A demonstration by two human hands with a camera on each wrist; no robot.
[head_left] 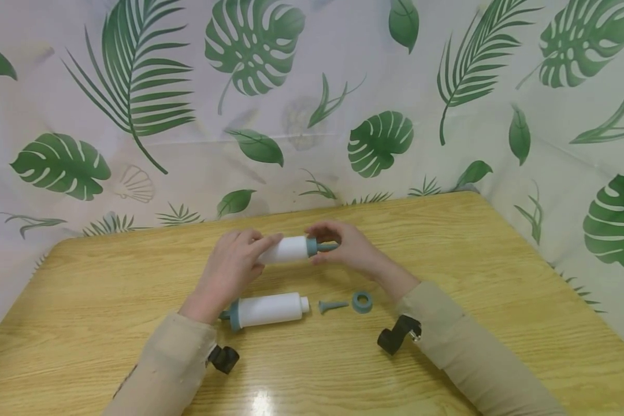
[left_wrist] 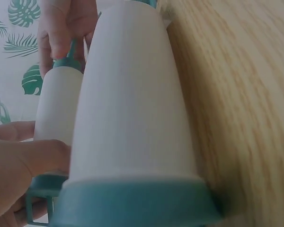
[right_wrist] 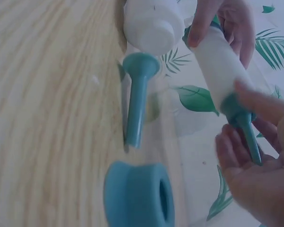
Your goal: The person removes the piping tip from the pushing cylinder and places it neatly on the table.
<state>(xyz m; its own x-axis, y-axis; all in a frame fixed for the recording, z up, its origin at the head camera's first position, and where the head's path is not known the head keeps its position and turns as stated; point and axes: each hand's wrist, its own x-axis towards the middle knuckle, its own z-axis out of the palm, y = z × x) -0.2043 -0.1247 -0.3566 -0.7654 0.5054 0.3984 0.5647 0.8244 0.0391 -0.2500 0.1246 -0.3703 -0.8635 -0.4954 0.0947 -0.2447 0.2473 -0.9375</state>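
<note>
My left hand grips the body of a white icing syringe, held roughly level above the table. A teal collar and thin teal nozzle form its right end. Around that end curl the fingers and thumb of my right hand, at the collar, with the nozzle pointing into the palm. At the other end, the left wrist view shows a teal frame-like handle beneath my left fingers. A second white syringe lies nearer me, its white threaded-looking tip uncovered.
Right of the second syringe lie a loose teal nozzle and a teal ring on the wooden table. Behind the table hangs a leaf-patterned cloth. Black wrist cameras sit on both sleeves.
</note>
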